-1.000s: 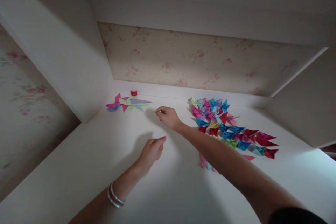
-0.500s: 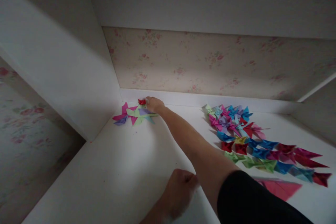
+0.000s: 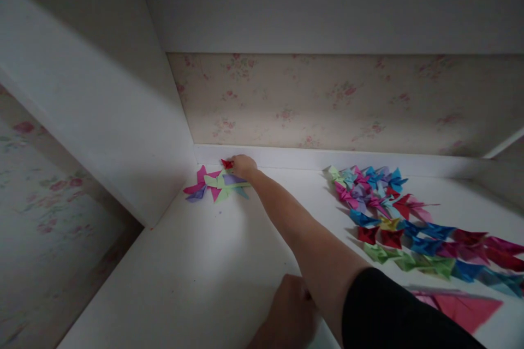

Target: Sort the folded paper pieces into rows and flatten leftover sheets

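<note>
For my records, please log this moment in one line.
right hand: at red folded paper; left hand: low in view; other papers: at right

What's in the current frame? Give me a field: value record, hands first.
right hand: at the small red folded paper; grip unclear
left hand: blurred, near the bottom edge; contents unclear
left pile: overlapping pink, green, purple, blue paper pieces
right side: multicolored folded-paper cluster, rows of folded papers
surface: white
back wall: floral
</note>
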Available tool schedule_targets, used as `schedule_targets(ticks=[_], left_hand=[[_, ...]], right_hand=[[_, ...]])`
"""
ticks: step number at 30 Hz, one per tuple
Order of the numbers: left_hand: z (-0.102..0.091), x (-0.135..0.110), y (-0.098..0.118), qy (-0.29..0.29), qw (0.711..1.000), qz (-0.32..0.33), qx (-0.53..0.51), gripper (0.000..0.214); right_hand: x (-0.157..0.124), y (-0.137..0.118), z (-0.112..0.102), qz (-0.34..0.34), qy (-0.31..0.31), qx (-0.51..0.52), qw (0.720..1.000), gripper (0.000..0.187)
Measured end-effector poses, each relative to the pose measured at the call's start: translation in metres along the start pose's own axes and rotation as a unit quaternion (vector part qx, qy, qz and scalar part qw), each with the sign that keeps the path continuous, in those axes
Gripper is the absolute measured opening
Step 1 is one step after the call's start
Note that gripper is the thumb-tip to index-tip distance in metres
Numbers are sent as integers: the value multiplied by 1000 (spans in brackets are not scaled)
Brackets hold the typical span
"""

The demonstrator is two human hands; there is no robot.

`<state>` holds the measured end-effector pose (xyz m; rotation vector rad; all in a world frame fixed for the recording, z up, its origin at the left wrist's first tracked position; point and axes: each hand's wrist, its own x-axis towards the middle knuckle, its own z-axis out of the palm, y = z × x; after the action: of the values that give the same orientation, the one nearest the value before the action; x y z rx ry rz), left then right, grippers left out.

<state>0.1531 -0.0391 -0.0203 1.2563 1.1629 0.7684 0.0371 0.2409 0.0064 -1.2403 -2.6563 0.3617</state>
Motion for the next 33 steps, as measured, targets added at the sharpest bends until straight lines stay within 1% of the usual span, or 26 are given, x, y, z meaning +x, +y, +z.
schedule_targets(ticks=[3, 5, 8, 11, 13, 16, 18, 20, 22, 23, 25, 27, 30, 33], left_hand=[[1, -3, -1, 28, 999, -22, 33, 47], [0, -5, -1, 30, 998, -33, 46, 51], [1, -6, 0, 40, 997, -16, 62, 53], [5, -5, -1, 62, 992, 14, 105, 53], [9, -5, -3, 74, 989, 28, 128, 52], [14, -6, -6, 97, 983, 50, 146, 51], [17, -8, -8, 114, 979, 62, 155, 50], [19, -9, -9, 125, 975, 71, 168, 48], [20, -10, -8, 134, 971, 80, 183, 48], [21, -10, -8, 139, 969, 82, 189, 48], [23, -12, -8, 147, 966, 84, 198, 49], [25, -13, -7, 153, 962, 88, 207, 49], [28, -15, -7, 161, 957, 95, 220, 48], [31, -15, -7, 166, 954, 97, 229, 47]], right_hand=[[-14, 12, -14, -2, 19, 14, 1000, 29], [-27, 28, -30, -1, 33, 28, 999, 28], [-55, 63, -63, 17, 60, 61, 996, 25], [-94, 102, -100, 56, 85, 111, 989, 23], [-125, 127, -123, 84, 104, 148, 980, 22], [-182, 163, -157, 118, 138, 198, 963, 21], [-223, 188, -181, 139, 164, 222, 951, 21], [-267, 214, -206, 164, 190, 236, 939, 25], [-312, 240, -228, 209, 228, 250, 918, 31], [-335, 253, -237, 230, 241, 249, 909, 31], [-379, 277, -249, 272, 267, 245, 892, 28], [-422, 300, -252, 314, 298, 240, 869, 27], [-479, 329, -246, 370, 340, 232, 833, 27], [-525, 354, -230, 419, 357, 231, 802, 23]])
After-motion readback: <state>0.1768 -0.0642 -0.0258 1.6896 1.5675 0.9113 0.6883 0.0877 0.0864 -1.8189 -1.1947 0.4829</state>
